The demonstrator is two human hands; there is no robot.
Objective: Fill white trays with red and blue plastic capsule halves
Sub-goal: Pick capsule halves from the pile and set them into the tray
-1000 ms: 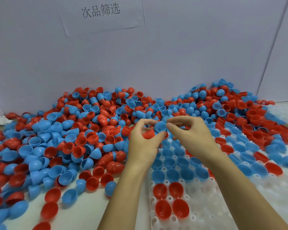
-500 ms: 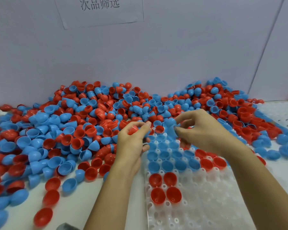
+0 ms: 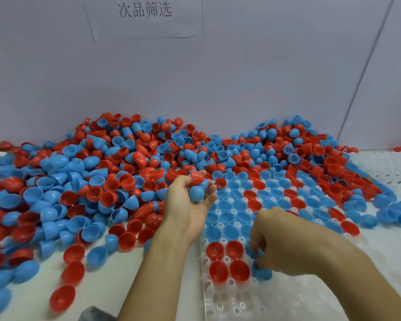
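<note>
A white tray (image 3: pixel 276 300) with round pockets lies in front of me; its far rows hold blue and red capsule halves, and a block of red halves (image 3: pixel 227 262) sits nearer. My left hand (image 3: pixel 188 205) is palm-up at the tray's left edge, cupping several capsule halves, a blue one (image 3: pixel 196 193) and a red one (image 3: pixel 196 177) on top. My right hand (image 3: pixel 276 242) is lowered onto the tray, fingers pinching blue capsule halves (image 3: pixel 262 273) at pockets just right of the red block.
A large heap of loose red and blue capsule halves (image 3: pixel 125 172) covers the table from the left to the back wall. More white trays (image 3: pixel 389 165) lie at the right. A paper sign (image 3: pixel 146 12) hangs on the wall. A dark object (image 3: pixel 95 315) pokes in at the bottom edge.
My right hand has dropped from the left hand's fingertips down to the tray's near rows with blue halves. My left hand has turned palm-up, holding several halves.
</note>
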